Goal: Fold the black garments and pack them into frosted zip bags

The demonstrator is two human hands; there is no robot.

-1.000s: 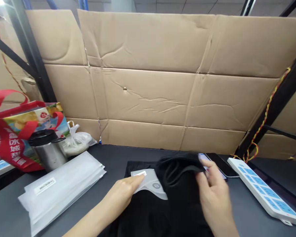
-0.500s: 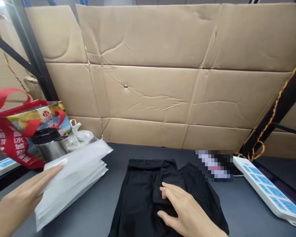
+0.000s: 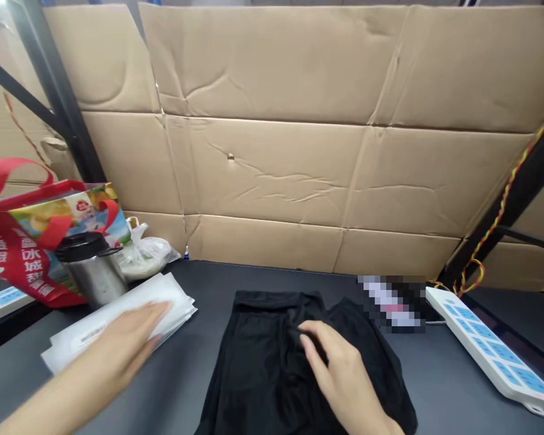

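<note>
A pair of black trousers lies folded on the dark table, waistband away from me. Thumb and fingers of my right hand are curled together on its middle, pinching a bit of the black cloth. To the left, a stack of white plastic packaging bags rests on the table. My left hand lies across this stack with its fingers stretched out, slightly blurred. Part of the stack, including some of a printed label, is hidden under that hand.
A steel tumbler, a red-handled carrier bag and a knotted plastic bag stand at the back left. A pixelated flat object and a white power strip lie to the right. Cardboard walls the back.
The white bags, tilted up before, now lie flat on the table. My left hand has moved right onto them. The fingers of my right hand have closed on the trousers' cloth.
</note>
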